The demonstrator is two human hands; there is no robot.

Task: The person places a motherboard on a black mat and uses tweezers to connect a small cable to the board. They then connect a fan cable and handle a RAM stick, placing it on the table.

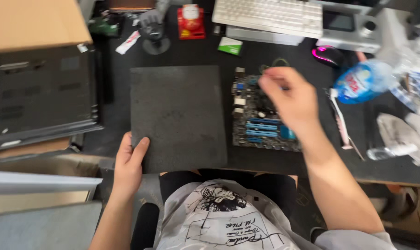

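Note:
A square dark grey foam pad (177, 113) lies on the black desk in front of me. My left hand (129, 162) grips its near left corner, thumb on top. To the right of the pad lies a computer motherboard (258, 122) with blue slots. My right hand (288, 99) hovers over the board, blurred by motion, fingers curled together near its upper part. Whether the fingers pinch anything is unclear.
A stack of black flat cases (41, 92) with a cardboard box (34, 21) on top sits at the left. A white keyboard (270, 16), a lit mouse (328, 54), a plastic water bottle (362, 81), a small red box (191, 21) and crumpled wrappers (404, 134) crowd the far and right side.

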